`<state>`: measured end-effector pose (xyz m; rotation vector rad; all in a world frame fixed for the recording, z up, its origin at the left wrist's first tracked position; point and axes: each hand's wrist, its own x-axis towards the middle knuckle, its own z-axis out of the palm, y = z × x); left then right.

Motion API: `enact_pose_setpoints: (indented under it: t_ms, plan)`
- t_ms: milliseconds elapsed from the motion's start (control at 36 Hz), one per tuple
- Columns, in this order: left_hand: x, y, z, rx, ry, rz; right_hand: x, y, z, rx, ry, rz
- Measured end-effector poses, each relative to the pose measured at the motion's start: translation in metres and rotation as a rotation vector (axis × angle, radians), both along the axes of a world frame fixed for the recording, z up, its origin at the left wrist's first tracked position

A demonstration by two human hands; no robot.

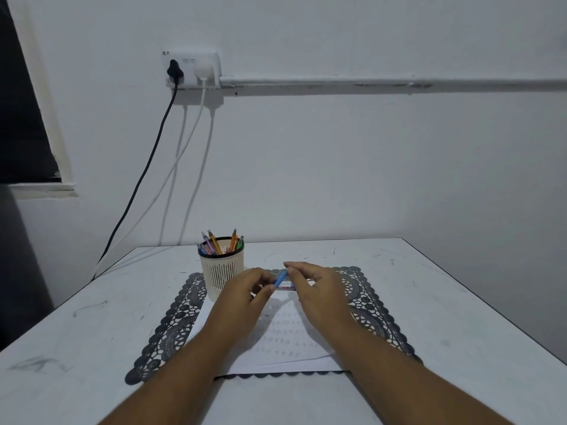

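The left hand has its fingers curled in, and thumb and fingertips pinch the near, lower end of a blue pen. The right hand meets it from the other side. Its fingers are less bent, and its fingertips close on the pen's far, upper end. The pen bridges the short gap between the two hands, held clear of the surface. Its long axis slants from the left hand's fingertips up and away toward the right hand's. A short clear section seems to lie just under it, but the detail is too small to tell whether that is the barrel or a cap.

Neither hand is nearer, since both are on the pen, one at each end. Judging by this grip, any pulling apart or uncapping would run along that slanted axis, each hand drawing back toward its own side.

Directly under both hands lies a sheet of paper with faint rows of marks, on a dark lace mat. Just beyond the left hand's knuckles, on its outer side, stands a slotted pen holder full of coloured pens. All of this sits on the pale desk.
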<state>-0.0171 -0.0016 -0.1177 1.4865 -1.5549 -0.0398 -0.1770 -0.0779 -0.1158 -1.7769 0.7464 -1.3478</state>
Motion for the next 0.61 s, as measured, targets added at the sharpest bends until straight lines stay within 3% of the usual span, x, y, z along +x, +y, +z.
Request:
enact_pose_setpoints:
  t_ms: [167, 417, 611]
  plan:
    - [-0.001, 0.001, 0.0, -0.005, 0.053, -0.012, 0.0, 0.005, 0.002, -0.026, 0.078, 0.007]
    - [-0.007, 0.001, 0.002, 0.012, 0.13, -0.056, 0.004, 0.005, 0.007, 0.317, -0.175, 0.182]
    - [-0.015, 0.005, -0.003, 0.228, 0.08, -0.123, 0.0, 0.003, 0.018, 0.404, -0.42, 0.338]
